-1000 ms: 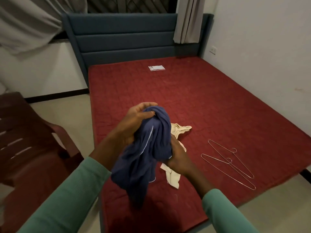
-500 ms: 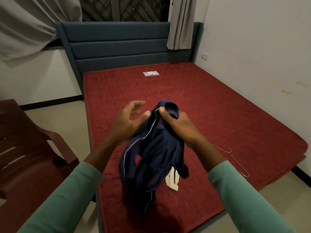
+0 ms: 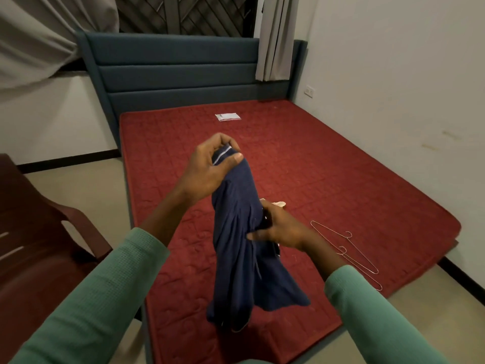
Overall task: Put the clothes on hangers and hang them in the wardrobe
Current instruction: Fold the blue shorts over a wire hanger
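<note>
Hands raised over a red mattress point(image 3: 341, 179), the left hand point(image 3: 207, 169) pinches the white-trimmed top of a navy garment point(image 3: 236, 258) while the right hand point(image 3: 284, 228) grips its middle. Two wire hangers point(image 3: 344, 251) lie on the mattress to the right, and a cream garment point(image 3: 278, 204) peeks out behind.

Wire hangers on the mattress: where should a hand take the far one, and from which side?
Pinch the neck just under the hook of the far hanger, fingers coming from above. It lies flat on the mattress, crossing the near hanger, so the shoulders likely snag; the hook end looks free.
</note>
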A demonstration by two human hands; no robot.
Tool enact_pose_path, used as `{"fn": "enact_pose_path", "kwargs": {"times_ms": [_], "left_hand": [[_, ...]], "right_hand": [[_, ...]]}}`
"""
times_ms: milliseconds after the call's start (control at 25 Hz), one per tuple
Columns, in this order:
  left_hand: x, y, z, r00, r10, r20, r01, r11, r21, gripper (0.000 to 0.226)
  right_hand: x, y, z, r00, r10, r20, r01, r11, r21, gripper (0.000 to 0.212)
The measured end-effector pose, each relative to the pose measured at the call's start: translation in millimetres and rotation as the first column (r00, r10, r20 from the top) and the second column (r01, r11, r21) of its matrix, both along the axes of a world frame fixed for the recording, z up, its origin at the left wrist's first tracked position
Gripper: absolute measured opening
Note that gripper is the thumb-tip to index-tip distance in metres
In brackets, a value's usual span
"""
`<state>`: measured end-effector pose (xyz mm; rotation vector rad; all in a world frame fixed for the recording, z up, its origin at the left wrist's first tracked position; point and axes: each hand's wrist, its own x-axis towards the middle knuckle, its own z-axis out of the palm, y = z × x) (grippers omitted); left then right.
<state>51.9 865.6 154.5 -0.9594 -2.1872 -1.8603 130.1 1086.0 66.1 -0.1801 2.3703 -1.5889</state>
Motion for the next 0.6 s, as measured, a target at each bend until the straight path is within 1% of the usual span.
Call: {"fn": "enact_pose_path", "kwargs": {"times_ms": [40,80,120,200,240,280,320,360,400,440,520,560,600], "left_hand": [[-0.5,-1.7,4.5,1.0,0.016,-0.02,-0.016,1.0,0.011,0.011],[-1.2,-3.9,9.1,0.999,0.028,-0.033,-0.027,0.999,0.025,0.011],[-2.5,-6.2,13.6,0.998,0.037,-0.041,-0.035,0.998,0.047,0.01],[-5.4,-10.8,19.2,0.997,0.056,-0.047,-0.052,0.996,0.079,0.009],[-8.5,-14.4,20.0,0.995,0.078,-0.069,-0.074,0.996,0.052,0.009],[-13.1,-19.6,19.0,0.987,0.108,-0.119,-0.111,0.994,-0.014,0.01],[-18.2,-27.3,17.7,0.972,0.127,-0.196,-0.15,0.982,-0.111,0.012],[-23.3,-37.0,14.9,0.954,0.113,-0.278,-0.178,0.959,-0.219,0.013],[-26.6,-48.0,11.7,0.935,0.068,-0.349,-0.188,0.928,-0.321,0.015],[-29.2,-59.2,7.7,0.914,0.006,-0.405,-0.192,0.887,-0.42,0.017],[-29.8,-74.8,-2.5,0.864,-0.122,-0.489,-0.231,0.766,-0.6,0.022],[-28.7,-79.5,-8.2,0.847,-0.166,-0.505,-0.26,0.7,-0.665,0.026],[-27.3,-82.6,-12.4,0.84,-0.184,-0.511,-0.286,0.65,-0.704,0.03]], "right_hand": [[0.9,5.4,-20.8,0.996,-0.087,-0.006,0.087,0.994,0.071,0.056],[2.2,8.1,-38.5,0.987,-0.162,-0.014,0.162,0.981,0.103,0.045],[2.5,8.2,-51.6,0.974,-0.223,-0.031,0.225,0.97,0.093,0.032],[3.8,1.5,-63.8,0.945,-0.325,-0.029,0.325,0.946,-0.023,0.008],[4.1,-2.9,-63.9,0.923,-0.385,-0.015,0.381,0.919,-0.102,0.006],[2.2,-4.1,-63.6,0.884,-0.467,-0.005,0.46,0.874,-0.157,0.01],[-1.6,-1.0,-63.2,0.828,-0.56,-0.012,0.547,0.814,-0.196,0.011],[-5.5,6.1,-61.5,0.764,-0.644,-0.044,0.623,0.753,-0.213,0.011],[-9.5,16.6,-57.7,0.711,-0.695,-0.107,0.668,0.715,-0.207,0.011],[-12.7,28.9,-50.0,0.675,-0.711,-0.195,0.691,0.703,-0.17,0.01],[-14.4,53.7,-24.8,0.625,-0.678,-0.388,0.704,0.704,-0.095,0.006],[-13.6,65.6,-7.8,0.604,-0.632,-0.486,0.694,0.716,-0.068,0.006],[-12.5,77.6,9.3,0.594,-0.55,-0.587,0.671,0.741,-0.015,0.012]]}}
